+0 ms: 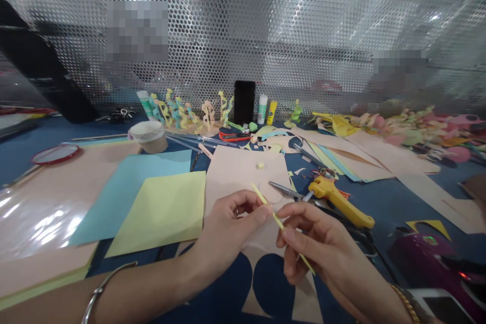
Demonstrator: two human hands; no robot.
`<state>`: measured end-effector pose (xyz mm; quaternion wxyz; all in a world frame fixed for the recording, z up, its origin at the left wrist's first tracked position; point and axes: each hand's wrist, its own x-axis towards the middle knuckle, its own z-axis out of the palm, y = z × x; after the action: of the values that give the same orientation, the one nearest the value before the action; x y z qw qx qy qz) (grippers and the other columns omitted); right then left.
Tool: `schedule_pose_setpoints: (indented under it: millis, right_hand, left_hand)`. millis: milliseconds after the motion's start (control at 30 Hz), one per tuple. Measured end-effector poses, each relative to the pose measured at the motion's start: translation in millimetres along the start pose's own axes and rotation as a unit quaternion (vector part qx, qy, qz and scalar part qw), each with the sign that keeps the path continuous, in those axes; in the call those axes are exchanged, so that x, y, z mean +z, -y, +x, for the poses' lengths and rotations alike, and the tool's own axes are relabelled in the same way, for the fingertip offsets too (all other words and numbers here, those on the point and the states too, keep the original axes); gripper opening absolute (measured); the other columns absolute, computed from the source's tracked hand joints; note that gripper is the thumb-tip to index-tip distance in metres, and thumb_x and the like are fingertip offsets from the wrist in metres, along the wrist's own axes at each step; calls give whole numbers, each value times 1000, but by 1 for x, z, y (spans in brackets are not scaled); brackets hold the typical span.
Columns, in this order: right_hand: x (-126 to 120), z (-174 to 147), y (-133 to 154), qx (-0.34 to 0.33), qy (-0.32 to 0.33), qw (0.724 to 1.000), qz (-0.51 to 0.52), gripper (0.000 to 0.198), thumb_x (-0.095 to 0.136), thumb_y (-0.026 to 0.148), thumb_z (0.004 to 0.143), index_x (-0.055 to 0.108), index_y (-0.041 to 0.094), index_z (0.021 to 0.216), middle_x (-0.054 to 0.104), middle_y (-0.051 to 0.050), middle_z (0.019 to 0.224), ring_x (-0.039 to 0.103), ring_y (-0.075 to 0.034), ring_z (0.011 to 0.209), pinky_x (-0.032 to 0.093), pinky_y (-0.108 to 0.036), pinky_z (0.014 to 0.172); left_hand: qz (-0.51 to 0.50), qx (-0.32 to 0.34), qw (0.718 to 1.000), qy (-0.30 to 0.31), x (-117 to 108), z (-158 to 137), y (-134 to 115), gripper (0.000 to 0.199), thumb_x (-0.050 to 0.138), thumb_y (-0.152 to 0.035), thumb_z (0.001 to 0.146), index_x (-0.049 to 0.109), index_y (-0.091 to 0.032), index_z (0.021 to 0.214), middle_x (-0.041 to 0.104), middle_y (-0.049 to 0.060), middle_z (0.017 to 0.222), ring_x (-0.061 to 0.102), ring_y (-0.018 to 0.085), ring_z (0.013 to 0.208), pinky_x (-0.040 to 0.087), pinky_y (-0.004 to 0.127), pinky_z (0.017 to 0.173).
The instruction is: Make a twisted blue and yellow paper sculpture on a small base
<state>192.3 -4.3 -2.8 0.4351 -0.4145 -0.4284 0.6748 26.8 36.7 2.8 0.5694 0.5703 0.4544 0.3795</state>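
Observation:
A thin yellow paper strip slants between my hands over the middle of the table. My left hand pinches it near its upper end, between thumb and forefinger. Lower down, my right hand grips the same strip, with its tail sticking out below the fingers. Under them lies a pale pink paper sheet bearing a small yellow paper piece. Just beyond my right hand are scissors, partly hidden, and a yellow hot glue gun.
At left lie a yellow sheet and a blue sheet. A tape roll, a black phone and glue sticks stand at the back beside curled paper shapes. Paper scraps heap at right, near a purple device.

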Motion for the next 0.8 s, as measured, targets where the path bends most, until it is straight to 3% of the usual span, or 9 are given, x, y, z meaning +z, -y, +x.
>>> schedule_pose_setpoints:
  millis: [433, 633, 800]
  right_hand:
    - [0, 0, -1, -12, 3, 1000, -22, 17, 61, 30, 84, 55, 23, 99, 62, 4, 72, 63, -6, 48, 50, -13, 43]
    - [1, -2, 4, -30, 0, 995, -91, 19, 59, 36, 84, 54, 24, 97, 59, 3, 73, 63, -8, 49, 52, -17, 46]
    - [-4, -4, 9, -126, -109, 955, -244, 19, 52, 40, 87, 58, 25, 96, 56, 0, 78, 58, -9, 61, 52, -20, 52]
  left_hand:
    - [-14, -22, 1000, 9, 0, 0, -1, 20, 61, -35, 80, 58, -19, 69, 51, -5, 60, 45, 10, 61, 30, 20, 51]
    - [-51, -16, 998, 28, -1, 1, 2, 18, 62, -34, 80, 60, -18, 71, 54, -4, 64, 48, 10, 65, 36, 20, 60]
    - [-99, -13, 994, 42, -1, 2, 6, 20, 63, -35, 80, 61, -16, 72, 57, -3, 68, 51, 10, 70, 40, 22, 70]
